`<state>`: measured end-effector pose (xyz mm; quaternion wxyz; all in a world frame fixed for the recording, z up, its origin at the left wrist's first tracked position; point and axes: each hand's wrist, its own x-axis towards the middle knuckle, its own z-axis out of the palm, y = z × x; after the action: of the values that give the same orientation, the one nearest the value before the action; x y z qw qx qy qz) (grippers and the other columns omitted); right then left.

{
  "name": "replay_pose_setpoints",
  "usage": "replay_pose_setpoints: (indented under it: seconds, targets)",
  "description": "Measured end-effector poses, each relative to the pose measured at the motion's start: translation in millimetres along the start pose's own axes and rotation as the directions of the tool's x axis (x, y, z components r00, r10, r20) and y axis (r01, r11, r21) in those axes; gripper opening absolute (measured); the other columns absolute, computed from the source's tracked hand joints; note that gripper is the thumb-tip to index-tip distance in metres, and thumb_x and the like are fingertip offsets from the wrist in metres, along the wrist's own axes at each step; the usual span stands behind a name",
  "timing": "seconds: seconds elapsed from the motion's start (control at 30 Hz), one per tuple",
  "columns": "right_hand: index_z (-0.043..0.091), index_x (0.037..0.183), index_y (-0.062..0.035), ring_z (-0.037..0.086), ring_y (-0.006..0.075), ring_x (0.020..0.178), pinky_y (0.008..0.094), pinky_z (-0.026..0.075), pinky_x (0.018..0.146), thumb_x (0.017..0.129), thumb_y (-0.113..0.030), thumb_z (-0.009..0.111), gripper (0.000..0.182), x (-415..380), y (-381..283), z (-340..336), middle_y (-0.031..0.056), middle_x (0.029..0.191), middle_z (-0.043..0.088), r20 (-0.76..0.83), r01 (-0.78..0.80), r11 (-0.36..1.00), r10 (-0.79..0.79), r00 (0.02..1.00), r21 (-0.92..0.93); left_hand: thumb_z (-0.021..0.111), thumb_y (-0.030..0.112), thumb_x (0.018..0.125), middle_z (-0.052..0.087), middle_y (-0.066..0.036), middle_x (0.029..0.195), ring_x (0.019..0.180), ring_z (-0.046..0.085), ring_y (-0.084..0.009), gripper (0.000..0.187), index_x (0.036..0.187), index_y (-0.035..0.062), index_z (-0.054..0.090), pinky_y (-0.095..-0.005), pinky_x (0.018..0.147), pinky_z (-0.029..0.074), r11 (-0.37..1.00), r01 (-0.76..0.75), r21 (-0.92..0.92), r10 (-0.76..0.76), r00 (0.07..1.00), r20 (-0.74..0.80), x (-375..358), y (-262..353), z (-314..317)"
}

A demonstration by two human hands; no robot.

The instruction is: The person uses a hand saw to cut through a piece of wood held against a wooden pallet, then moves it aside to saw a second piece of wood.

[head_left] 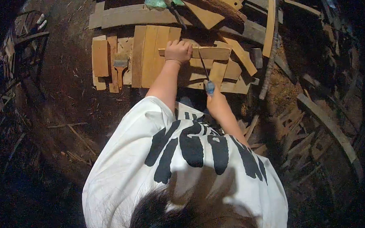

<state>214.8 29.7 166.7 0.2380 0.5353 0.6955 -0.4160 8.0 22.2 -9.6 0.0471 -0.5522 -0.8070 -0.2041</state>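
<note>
My left hand is closed over a narrow wooden board that lies crosswise, pressing it near its left part. In my right hand is a hand saw with a blue-grey handle, its thin blade seen nearly edge-on. The blade's far end meets the narrow board just right of my left hand. Whether the teeth have cut into the wood cannot be made out. Under and beside the board lie several wood pieces, among them an upright light panel left of my hand.
A paintbrush rests on boards at the left, beside a short wooden block. Behind lie long planks, a dark rod-like tool and a green plastic item. Wood scraps cover the ground at right.
</note>
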Motion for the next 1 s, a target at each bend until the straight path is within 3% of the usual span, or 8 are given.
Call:
replay_pose_setpoints:
  seconds: [0.4,0.7,0.9,1.0]
  targets:
    - [0.041,0.12,0.0034,0.057,0.0493,0.089,0.0515,0.047,0.075,0.088,-0.014,0.051,0.037,-6.6,13.3,6.1,0.0331,0.091,0.06,-0.006,-0.026,1.0,0.026,1.0,-0.013,0.056,0.03,0.082,0.062,0.002,0.069,0.066,0.058,-0.0192,0.02,0.067,0.0179,0.06,-0.0369,0.063,0.043,1.0,0.009,0.01,-0.009,1.0,-0.008,-0.9,-1.7,3.2]
    - [0.045,0.112,0.0058,0.058,0.0484,0.091,0.0518,0.047,0.081,0.088,-0.015,0.05,0.032,16.0,1.4,7.8,0.0338,0.095,0.059,-0.028,0.085,0.996,-0.085,0.996,0.015,0.056,0.031,0.082,0.061,0.002,0.066,0.065,0.058,-0.0185,0.022,0.065,0.0184,0.06,-0.0351,0.06,0.043,1.0,-0.001,0.022,0.002,0.999,-0.047,0.1,-1.4,1.6]
    - [0.044,0.118,0.0061,0.056,0.0486,0.096,0.051,0.045,0.083,0.088,-0.014,0.049,0.036,29.5,-2.4,2.6,0.0351,0.097,0.058,0.025,-0.011,1.0,0.011,1.0,0.009,0.056,0.03,0.082,0.06,0.001,0.065,0.065,0.058,-0.0186,0.023,0.063,0.0179,0.058,-0.0353,0.061,0.043,0.999,0.015,0.03,-0.014,1.0,-0.011,-0.4,2.0,0.1]
    - [0.041,0.12,0.0085,0.056,0.048,0.097,0.0507,0.044,0.085,0.088,-0.013,0.049,0.039,46.1,-11.4,7.0,0.0361,0.098,0.058,-0.011,0.121,0.991,-0.12,0.993,0.06,0.056,0.03,0.083,0.059,0.001,0.066,0.065,0.059,-0.0193,0.023,0.063,0.0173,0.057,-0.0363,0.062,0.043,1.0,0.011,0.019,-0.01,0.999,-0.035,0.6,0.2,-1.5]
